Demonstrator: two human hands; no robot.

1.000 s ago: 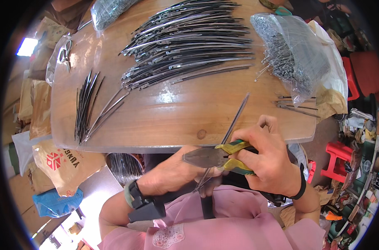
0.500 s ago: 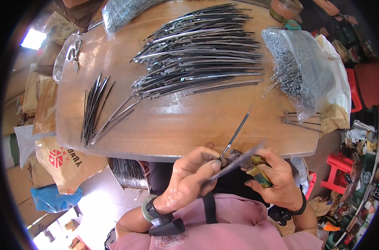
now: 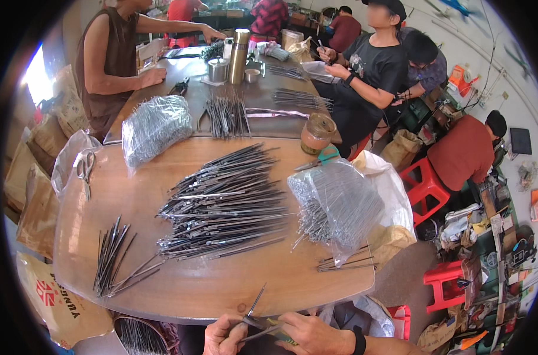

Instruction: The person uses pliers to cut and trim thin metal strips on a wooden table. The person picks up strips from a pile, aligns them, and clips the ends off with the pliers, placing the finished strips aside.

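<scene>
At the lower edge of the head view, in front of the table's near edge, my left hand [image 3: 225, 335] is closed on a thin dark metal strip [image 3: 257, 299] whose tip points up and away. My right hand [image 3: 317, 335] grips pliers [image 3: 254, 322] with yellow-green handles, partly hidden by its fingers. The pliers' jaws are close against my left fingertips, by the strip's lower end. Another strip [image 3: 260, 333] slants between the two hands. Beyond them a large pile of similar dark strips [image 3: 221, 204] lies on the wooden table [image 3: 180, 293].
A smaller strip bundle [image 3: 110, 254] lies left, below scissors [image 3: 86, 171]. Plastic bags of thin metal pieces [image 3: 156, 130] stand at the far left and right [image 3: 346, 201]. A jar [image 3: 318, 134] and a thermos [image 3: 239, 56] stand farther back. People sit around; a red stool [image 3: 446, 284] stands right.
The view has tilted up, so the hands sit lower in the picture and the far table and people now show. Both hands stay close together, still holding the strip and pliers.
</scene>
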